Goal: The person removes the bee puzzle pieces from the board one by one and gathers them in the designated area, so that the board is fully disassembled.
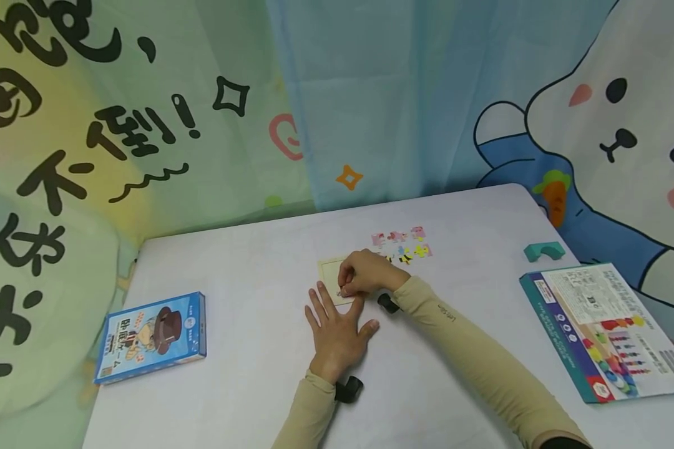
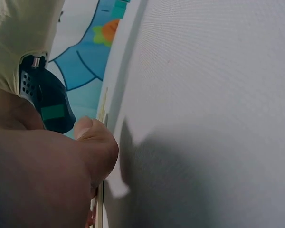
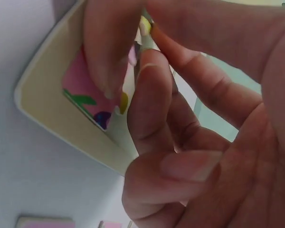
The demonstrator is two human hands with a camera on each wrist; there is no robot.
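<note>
A cream puzzle board [image 1: 328, 269] lies near the middle of the table. My right hand [image 1: 369, 272] is over it with fingers curled, pinching a small puzzle piece [image 3: 145, 25] that the fingers mostly hide. Below that hand, a pink puzzle piece [image 3: 83, 78] with green and purple markings sits in a corner of the board, and a fingertip overlaps it. The left hand [image 1: 339, 340] lies flat with fingers spread, its fingertips at the board's near edge. In the left wrist view, the thumb [image 2: 99, 149] is beside the board's thin edge [image 2: 99, 204].
Several loose puzzle pieces [image 1: 401, 243] lie in rows just beyond the board, to the right. A blue box [image 1: 151, 337] is on the left. At the right are a larger flat box [image 1: 612, 330] and a green arch block [image 1: 543, 251]. A printed curtain [image 1: 365, 100] hangs behind the table.
</note>
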